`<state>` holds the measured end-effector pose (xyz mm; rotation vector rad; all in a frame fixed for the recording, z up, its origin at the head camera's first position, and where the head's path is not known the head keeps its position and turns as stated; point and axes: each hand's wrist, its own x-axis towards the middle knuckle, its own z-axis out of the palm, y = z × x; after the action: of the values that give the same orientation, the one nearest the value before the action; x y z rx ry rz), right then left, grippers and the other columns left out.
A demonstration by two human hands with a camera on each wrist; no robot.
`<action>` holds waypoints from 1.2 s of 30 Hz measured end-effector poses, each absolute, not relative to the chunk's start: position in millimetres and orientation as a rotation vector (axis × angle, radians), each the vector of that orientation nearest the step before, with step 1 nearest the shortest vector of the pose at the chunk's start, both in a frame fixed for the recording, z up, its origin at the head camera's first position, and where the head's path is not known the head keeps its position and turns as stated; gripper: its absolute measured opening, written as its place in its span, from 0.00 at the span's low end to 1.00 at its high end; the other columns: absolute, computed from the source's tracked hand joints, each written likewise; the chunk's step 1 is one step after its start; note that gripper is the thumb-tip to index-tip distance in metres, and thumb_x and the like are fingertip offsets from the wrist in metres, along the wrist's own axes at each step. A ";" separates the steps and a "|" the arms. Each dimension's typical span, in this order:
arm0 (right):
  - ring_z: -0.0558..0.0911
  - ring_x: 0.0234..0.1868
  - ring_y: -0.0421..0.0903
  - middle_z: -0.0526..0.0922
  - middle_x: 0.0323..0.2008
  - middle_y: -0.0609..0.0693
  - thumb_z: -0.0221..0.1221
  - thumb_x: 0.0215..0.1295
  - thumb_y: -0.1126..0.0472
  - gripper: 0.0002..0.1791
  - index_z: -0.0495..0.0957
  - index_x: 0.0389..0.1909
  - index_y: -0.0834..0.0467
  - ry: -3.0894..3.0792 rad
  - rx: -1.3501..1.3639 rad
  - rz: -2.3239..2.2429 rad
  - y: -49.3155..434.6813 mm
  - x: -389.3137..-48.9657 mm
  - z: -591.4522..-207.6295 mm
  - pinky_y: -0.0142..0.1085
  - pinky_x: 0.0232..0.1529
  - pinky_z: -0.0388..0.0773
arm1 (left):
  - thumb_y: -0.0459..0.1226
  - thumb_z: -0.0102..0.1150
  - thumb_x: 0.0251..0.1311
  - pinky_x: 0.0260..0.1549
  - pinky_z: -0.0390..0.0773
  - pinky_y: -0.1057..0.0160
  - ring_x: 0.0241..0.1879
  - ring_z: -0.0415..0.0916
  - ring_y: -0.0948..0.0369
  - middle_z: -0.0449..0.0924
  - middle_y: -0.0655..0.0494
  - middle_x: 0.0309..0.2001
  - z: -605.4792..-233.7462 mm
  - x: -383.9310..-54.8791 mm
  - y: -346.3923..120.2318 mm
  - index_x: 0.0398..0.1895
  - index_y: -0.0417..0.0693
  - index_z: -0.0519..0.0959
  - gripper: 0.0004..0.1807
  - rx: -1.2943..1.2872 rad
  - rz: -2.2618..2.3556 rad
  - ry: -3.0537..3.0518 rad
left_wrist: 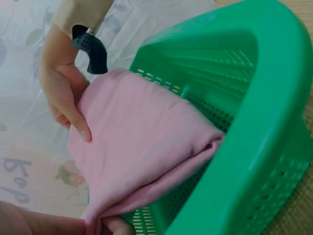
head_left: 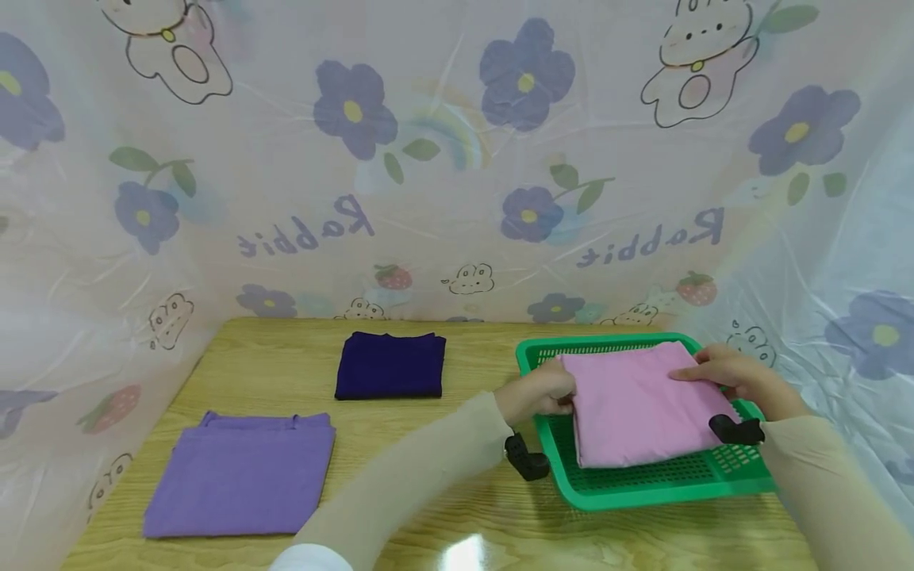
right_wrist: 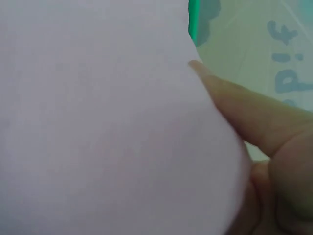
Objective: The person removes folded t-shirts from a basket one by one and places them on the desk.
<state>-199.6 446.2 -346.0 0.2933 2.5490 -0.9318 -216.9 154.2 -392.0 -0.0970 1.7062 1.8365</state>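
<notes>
A folded pink cloth (head_left: 643,408) is held between both hands over the green plastic basket (head_left: 664,498). My left hand (head_left: 540,390) pinches its left edge near the far corner. At the right side my right hand (head_left: 735,379) grips it, thumb on top and the other fingers underneath. In the left wrist view the pink cloth (left_wrist: 142,132) shows its layered fold, lying partly within the basket's walls. The right wrist view is mostly filled by the cloth (right_wrist: 107,117), with the right thumb (right_wrist: 244,105) along its edge.
A folded dark navy cloth (head_left: 390,366) lies at the back of the wooden table (head_left: 471,444). A larger folded purple cloth (head_left: 243,476) lies at the front left. A printed plastic sheet (head_left: 443,190) hangs behind and along both sides of the table.
</notes>
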 end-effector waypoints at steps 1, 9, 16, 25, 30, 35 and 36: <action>0.73 0.42 0.55 0.67 0.43 0.64 0.62 0.68 0.49 0.38 0.60 0.53 0.80 2.549 0.293 -0.937 445.0 -198.9 -345.0 0.42 0.37 0.79 | 0.15 0.47 0.59 0.25 0.65 0.60 0.24 0.60 0.58 0.63 0.48 0.32 -391.6 -217.8 151.7 0.56 0.39 0.66 0.24 -0.094 1.843 1.691; 0.72 0.48 0.58 0.64 0.53 0.73 0.61 0.70 0.48 0.45 0.54 0.60 0.85 2.566 0.232 -0.936 437.5 -194.4 -335.1 0.44 0.40 0.80 | 0.17 0.48 0.63 0.29 0.67 0.59 0.29 0.64 0.55 0.65 0.47 0.33 -376.2 -218.7 136.2 0.47 0.39 0.67 0.14 -0.019 1.853 1.619; 0.69 0.35 0.48 0.63 0.30 0.52 0.61 0.70 0.51 0.23 0.67 0.36 0.69 2.623 0.155 -0.943 422.8 -191.1 -321.7 0.40 0.34 0.74 | 0.20 0.50 0.67 0.32 0.70 0.60 0.32 0.67 0.55 0.68 0.46 0.36 -366.8 -223.4 122.1 0.42 0.39 0.69 0.08 0.057 1.867 1.541; 0.71 0.23 0.40 0.64 0.22 0.44 0.60 0.71 0.56 0.17 0.73 0.41 0.68 2.573 0.042 -1.095 396.0 -193.5 -311.5 0.34 0.25 0.72 | 0.21 0.45 0.68 0.33 0.70 0.63 0.34 0.65 0.56 0.67 0.46 0.38 -355.4 -230.9 89.3 0.44 0.41 0.65 0.09 0.121 1.885 1.449; 0.78 0.27 0.42 0.76 0.30 0.50 0.59 0.73 0.57 0.27 0.68 0.59 0.76 2.544 -0.008 -1.178 379.8 -195.4 -307.2 0.37 0.27 0.79 | 0.21 0.45 0.68 0.34 0.71 0.63 0.36 0.66 0.55 0.67 0.46 0.38 -346.5 -233.4 69.1 0.45 0.39 0.65 0.09 0.168 1.888 1.454; 0.82 0.30 0.45 0.80 0.35 0.53 0.59 0.73 0.58 0.27 0.66 0.61 0.75 2.506 -0.047 -1.277 361.4 -195.3 -302.4 0.41 0.30 0.83 | 0.21 0.45 0.69 0.35 0.73 0.63 0.39 0.67 0.55 0.67 0.46 0.41 -341.1 -238.4 47.5 0.51 0.35 0.66 0.11 0.201 1.878 1.470; 0.82 0.30 0.44 0.80 0.34 0.53 0.59 0.73 0.58 0.28 0.66 0.61 0.75 2.507 -0.043 -1.281 357.6 -195.2 -301.2 0.40 0.30 0.83 | 0.21 0.45 0.69 0.36 0.73 0.63 0.39 0.67 0.54 0.67 0.46 0.42 -339.7 -239.2 43.0 0.54 0.34 0.66 0.12 0.210 1.877 1.473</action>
<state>-195.2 357.6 -301.2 -0.0431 2.5070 -1.2811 -239.2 43.0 -339.7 0.2101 1.4726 1.8766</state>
